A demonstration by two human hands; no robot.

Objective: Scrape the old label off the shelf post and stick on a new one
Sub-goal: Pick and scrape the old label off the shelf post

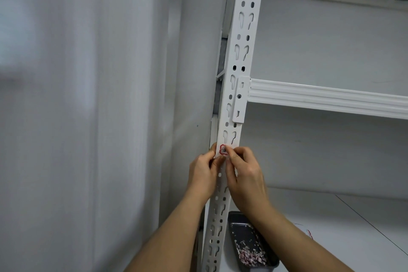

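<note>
A white perforated shelf post (239, 55) runs up the middle of the head view. A small label with a red border (223, 149) lies on the post's face below the beam bracket. My left hand (204, 172) wraps the post's left edge, its fingertips at the label's left side. My right hand (245, 174) comes from the right, its fingertips on the label's right part, covering it there. Whether the fingers pinch the label or only press it is not visible.
A dark grey tray (234, 225) with several pinkish paper scraps stands on the lower shelf right of the post. A white beam (331, 97) crosses at bracket height. A red-edged scrap (309, 233) lies on the shelf. A pale wall fills the left.
</note>
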